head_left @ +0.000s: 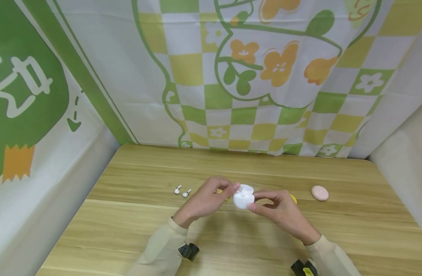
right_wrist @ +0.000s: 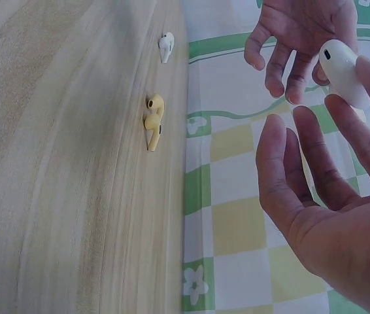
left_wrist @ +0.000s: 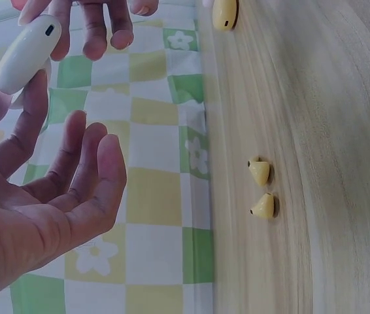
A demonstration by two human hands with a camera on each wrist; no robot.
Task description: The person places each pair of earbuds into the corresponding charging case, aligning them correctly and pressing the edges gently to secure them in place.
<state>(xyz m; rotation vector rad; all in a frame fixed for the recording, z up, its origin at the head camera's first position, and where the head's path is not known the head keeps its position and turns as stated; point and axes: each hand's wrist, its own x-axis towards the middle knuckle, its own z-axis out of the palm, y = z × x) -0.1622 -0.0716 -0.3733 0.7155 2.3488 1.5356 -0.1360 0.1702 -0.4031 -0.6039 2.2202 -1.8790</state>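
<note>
The white earbud case [head_left: 243,202] is glossy and rounded, held up off the table [head_left: 111,226] between the left fingers [head_left: 231,189] at its left and the right fingers [head_left: 262,209] at its right. Its lid [head_left: 247,189] stands open on the far side, and a little dark slot [left_wrist: 49,30] marks its underside.

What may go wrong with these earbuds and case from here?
The white case, which the left hand and right hand hold above the table, might slip and drop. The white earbuds lie loose beside the left hand, which might brush them. Yellow earbuds are also nearby, so mixing pairs seems possible.
</note>
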